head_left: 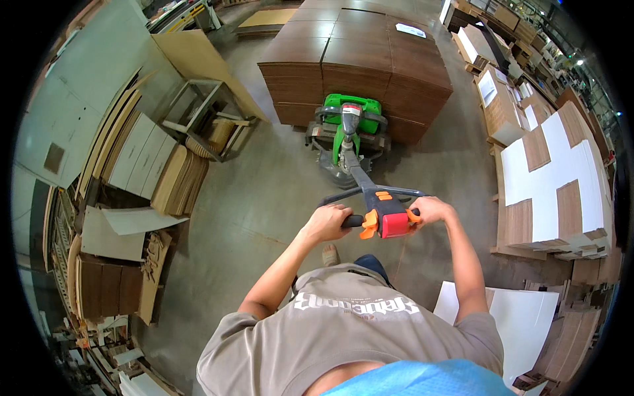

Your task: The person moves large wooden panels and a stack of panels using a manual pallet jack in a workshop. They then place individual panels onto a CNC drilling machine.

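Note:
Both my hands are on the handle of a green electric pallet truck (352, 105). My left hand (326, 223) is closed around the black left grip, beside an orange thumb lever. Around the right end of the handle, my right hand (430, 210) is closed, and it hides most of that grip. Between them sits the dark control head (383, 201) with orange buttons and a red end. A grey tiller runs from it to the truck body. Beyond the truck stands a wide stack of dark brown panels (356, 49); the truck's forks are out of sight.
Along the left, board offcuts (142, 155), a metal frame (198, 109) and brown stacked pieces (109, 284) stand by a pale wall. To the right are pallets with white and brown panels (555, 171). White sheets (522, 317) lie near my right elbow. Grey concrete floor (257, 191) surrounds the truck.

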The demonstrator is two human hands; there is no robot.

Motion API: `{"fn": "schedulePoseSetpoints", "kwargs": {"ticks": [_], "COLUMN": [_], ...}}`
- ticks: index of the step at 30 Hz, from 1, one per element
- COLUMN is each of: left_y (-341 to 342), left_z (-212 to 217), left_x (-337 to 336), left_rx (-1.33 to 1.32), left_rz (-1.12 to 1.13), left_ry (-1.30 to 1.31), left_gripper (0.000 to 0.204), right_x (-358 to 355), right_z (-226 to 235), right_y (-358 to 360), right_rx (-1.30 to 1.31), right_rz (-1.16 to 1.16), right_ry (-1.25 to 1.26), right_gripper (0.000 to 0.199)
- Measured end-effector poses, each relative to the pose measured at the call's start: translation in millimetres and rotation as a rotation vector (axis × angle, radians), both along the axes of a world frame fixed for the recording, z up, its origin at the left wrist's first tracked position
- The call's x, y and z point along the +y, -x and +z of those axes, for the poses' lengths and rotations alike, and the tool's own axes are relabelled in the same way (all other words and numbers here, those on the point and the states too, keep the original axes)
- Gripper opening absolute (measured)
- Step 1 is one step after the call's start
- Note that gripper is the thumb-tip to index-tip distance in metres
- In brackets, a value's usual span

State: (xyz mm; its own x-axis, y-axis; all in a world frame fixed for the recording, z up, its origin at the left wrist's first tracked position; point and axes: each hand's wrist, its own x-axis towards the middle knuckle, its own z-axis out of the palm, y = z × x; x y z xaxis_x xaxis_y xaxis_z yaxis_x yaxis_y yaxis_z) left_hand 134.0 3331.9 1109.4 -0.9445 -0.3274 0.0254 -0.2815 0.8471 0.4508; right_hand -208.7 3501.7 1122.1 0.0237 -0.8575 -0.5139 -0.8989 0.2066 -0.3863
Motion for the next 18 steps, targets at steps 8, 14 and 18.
{"fn": "schedulePoseSetpoints", "kwargs": {"ticks": [8,14,18], "left_y": [-49,-105,-141], "left_z": [11,18,18], "left_x": [164,274,350], "left_rx": [-0.014,-0.029,-0.100], "left_rz": [0.029,-0.021,-0.049], "left_ry": [0.036,-0.017,-0.034], "left_gripper": [0.030,0.031,0.033], "right_x": [155,271,358], "right_z": [22,15,13], "right_y": [-45,-98,-140], "right_rx": [-0.027,-0.032,-0.074], "right_rz": [-0.023,-0.014,-0.114], "right_ry": [-0.030,-0.053,-0.049], "right_gripper": [0.052,0.048,0.053]}}
